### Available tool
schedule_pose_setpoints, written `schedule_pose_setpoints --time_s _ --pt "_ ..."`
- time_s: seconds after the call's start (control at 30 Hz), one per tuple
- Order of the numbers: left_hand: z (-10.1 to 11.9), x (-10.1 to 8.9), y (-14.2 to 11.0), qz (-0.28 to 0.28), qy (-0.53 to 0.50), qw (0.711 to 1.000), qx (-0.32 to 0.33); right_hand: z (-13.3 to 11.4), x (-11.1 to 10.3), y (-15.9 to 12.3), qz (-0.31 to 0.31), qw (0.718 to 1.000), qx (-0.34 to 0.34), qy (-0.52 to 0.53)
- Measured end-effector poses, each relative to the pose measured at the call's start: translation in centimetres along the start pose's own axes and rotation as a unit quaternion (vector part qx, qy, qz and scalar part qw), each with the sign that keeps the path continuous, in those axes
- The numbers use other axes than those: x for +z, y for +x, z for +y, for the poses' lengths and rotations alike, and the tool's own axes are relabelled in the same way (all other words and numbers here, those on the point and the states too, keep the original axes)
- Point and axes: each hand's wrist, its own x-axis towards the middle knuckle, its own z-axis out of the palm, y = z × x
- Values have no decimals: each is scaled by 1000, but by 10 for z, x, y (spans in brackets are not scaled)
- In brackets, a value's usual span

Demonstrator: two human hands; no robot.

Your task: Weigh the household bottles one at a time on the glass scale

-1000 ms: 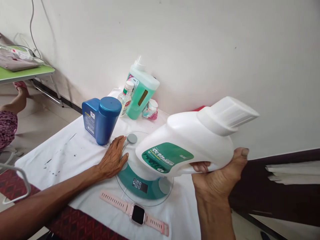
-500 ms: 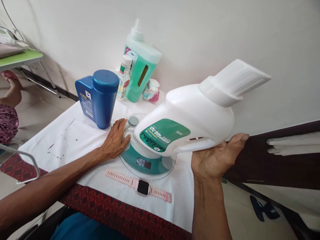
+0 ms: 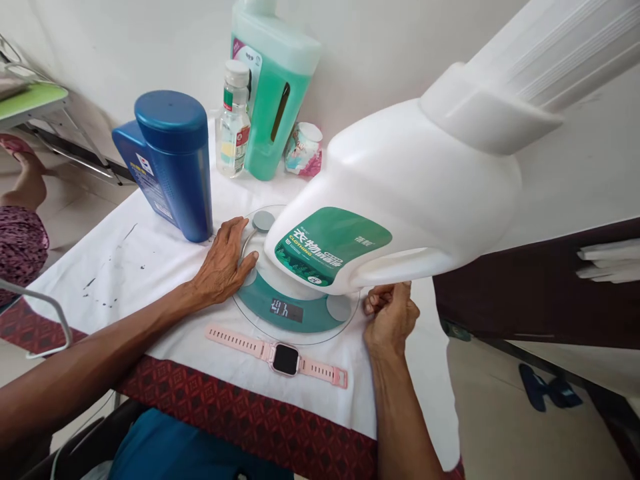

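Observation:
A large white laundry detergent bottle (image 3: 425, 193) with a green label stands on a round glass kitchen scale (image 3: 300, 313). Digits show on the scale's small display, too unclear to read surely. My left hand (image 3: 225, 263) lies at the scale's left edge, thumb and fingers stretched out and apart. Beside the scale's right edge, below the bottle's handle, my right hand (image 3: 393, 317) rests with its fingers curled in; I see nothing in it. A pink-strapped smartwatch (image 3: 286, 359) lies flat in front of the scale.
A blue bottle (image 3: 183, 173) stands at the left. Farther back are a clear bottle (image 3: 234, 127), a green liquid bottle (image 3: 280, 93) and a small patterned container (image 3: 305, 150), near the wall. Another person's leg (image 3: 23, 180) shows at far left. Dark slippers (image 3: 547, 388) lie on the floor.
My right hand has let go of the white bottle and come down, closing beside the scale. The display digits have changed. My left hand stays at the scale's edge. The view has shifted closer.

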Motion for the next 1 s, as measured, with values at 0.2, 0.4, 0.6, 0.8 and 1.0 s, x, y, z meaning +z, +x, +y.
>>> schedule_pose_setpoints --time_s 0.2,0.4,0.6,0.8,1.0 --pt "1 -1 1 -5 2 1000 1 -2 0 0 -19 1000 -6 -15" --pt "1 -2 1 -13 5 1000 3 -1 1 -2 -21 1000 -7 -14" --pt "0 -1 0 -5 -1 1000 4 2 -2 -3 -45 998 -22 -31" --pt "-1 0 -1 1 4 1000 10 4 -3 -2 -38 999 -14 -30" --pt "1 1 -2 22 10 1000 1 -45 10 8 -39 995 -91 13"
